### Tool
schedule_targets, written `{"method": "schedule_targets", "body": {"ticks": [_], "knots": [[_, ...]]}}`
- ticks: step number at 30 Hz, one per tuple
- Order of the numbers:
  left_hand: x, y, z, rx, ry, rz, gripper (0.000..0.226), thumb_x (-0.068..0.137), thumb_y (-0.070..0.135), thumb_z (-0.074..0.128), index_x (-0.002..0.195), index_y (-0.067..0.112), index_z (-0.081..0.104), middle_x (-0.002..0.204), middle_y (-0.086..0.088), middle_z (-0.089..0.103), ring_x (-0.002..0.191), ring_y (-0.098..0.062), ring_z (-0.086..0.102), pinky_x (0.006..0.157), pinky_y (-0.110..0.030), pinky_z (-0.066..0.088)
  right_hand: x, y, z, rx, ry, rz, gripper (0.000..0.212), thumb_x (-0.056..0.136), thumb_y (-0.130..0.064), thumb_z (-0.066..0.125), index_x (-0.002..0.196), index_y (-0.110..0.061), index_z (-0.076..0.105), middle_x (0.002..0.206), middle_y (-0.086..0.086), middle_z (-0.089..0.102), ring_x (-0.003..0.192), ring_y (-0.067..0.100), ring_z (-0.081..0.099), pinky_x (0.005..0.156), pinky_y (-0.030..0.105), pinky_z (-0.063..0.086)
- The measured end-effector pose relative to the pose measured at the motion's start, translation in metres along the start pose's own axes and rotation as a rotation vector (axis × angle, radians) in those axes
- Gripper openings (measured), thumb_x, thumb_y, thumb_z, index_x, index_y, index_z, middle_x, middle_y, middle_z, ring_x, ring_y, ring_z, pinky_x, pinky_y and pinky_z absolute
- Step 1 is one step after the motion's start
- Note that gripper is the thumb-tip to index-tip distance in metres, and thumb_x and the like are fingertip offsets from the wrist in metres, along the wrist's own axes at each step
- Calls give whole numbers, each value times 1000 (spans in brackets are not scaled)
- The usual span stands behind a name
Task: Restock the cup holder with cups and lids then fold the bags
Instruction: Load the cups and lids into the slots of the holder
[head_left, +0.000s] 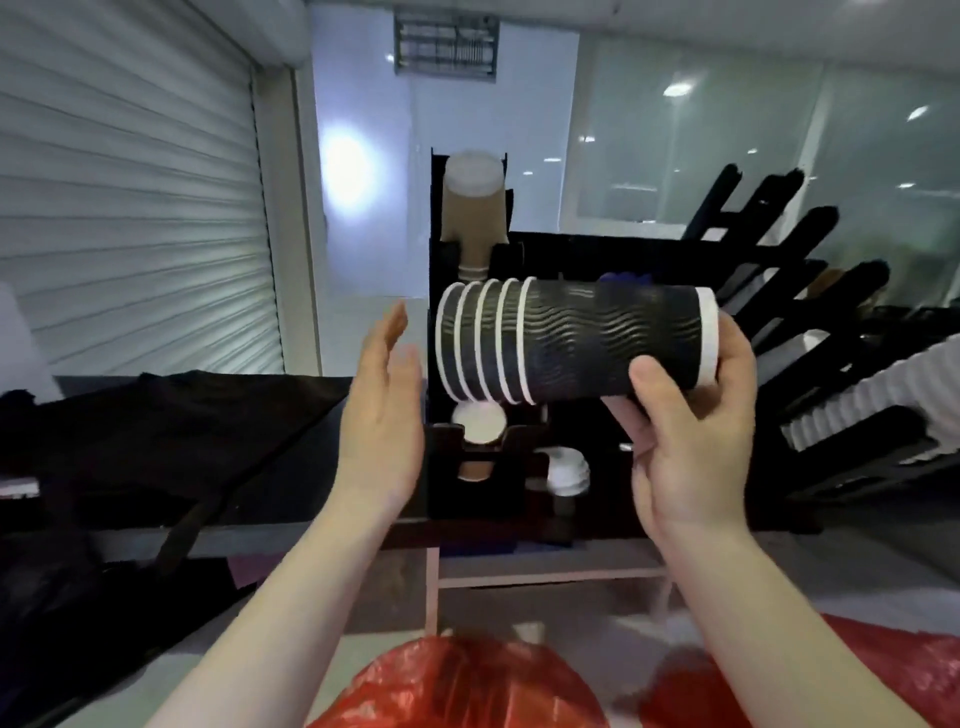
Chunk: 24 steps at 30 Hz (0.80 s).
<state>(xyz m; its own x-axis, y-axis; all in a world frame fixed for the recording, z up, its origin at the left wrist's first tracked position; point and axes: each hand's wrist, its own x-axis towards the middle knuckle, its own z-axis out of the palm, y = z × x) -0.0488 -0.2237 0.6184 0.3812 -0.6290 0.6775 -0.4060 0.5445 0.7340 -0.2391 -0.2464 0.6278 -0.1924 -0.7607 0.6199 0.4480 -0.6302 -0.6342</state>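
Cups of black wave-ribbed paper with white rims, nested into one stack (571, 345), lie sideways in the air in front of the tall black cup holder (566, 254). Their open mouths point to the person's left and the white base of the outermost cup points to the right. The right hand (691, 447) grips the stack at its base end, with the thumb curled over the near side and the fingers wrapped underneath and behind.

The left hand (382, 415) is held flat with straight fingers, palm turned toward the mouths of the cups and just beside them. It holds nothing, and whether it touches the rims cannot be told.

In the holder's upper left slot a column of brown paper cups (472, 218) stands mouth up under a cloudy plastic lid. Lower down, white round lids (569, 473) sit in a front compartment, with another white disc (479, 423) in the slot to their left, just below the held stack.

A crumpled red plastic bag (457, 686) lies at the bottom edge nearest the person. A black fabric bag (156, 431) is spread over the table on the left, below a grey roller shutter (130, 208).
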Motion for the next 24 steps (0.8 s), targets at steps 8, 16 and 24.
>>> {"method": "schedule_targets", "body": {"ticks": [8,16,24], "knots": [[62,-31,39,592,-237,-89,107,85,36,66,149,11,-15,160,-9,-11,147,-23,-9,117,-42,0,81,0,52,-291,-43,-344,67,76,-11,74,131,-30,42,135,-7,44,118,-2,49,84,10,47],[62,-34,40,695,-263,-87,114,82,34,69,147,11,-21,159,-9,-10,147,-24,-6,117,-43,3,141,34,87,-900,-427,-283,74,69,-30,77,135,-35,43,127,-6,50,106,2,42,76,-1,28],[61,-29,38,651,-286,-109,107,85,28,64,147,12,-21,159,-12,0,147,-28,1,118,-45,4,144,75,93,-1427,-839,-181,87,66,-16,78,140,-26,34,128,7,48,112,30,54,88,39,49]]}}
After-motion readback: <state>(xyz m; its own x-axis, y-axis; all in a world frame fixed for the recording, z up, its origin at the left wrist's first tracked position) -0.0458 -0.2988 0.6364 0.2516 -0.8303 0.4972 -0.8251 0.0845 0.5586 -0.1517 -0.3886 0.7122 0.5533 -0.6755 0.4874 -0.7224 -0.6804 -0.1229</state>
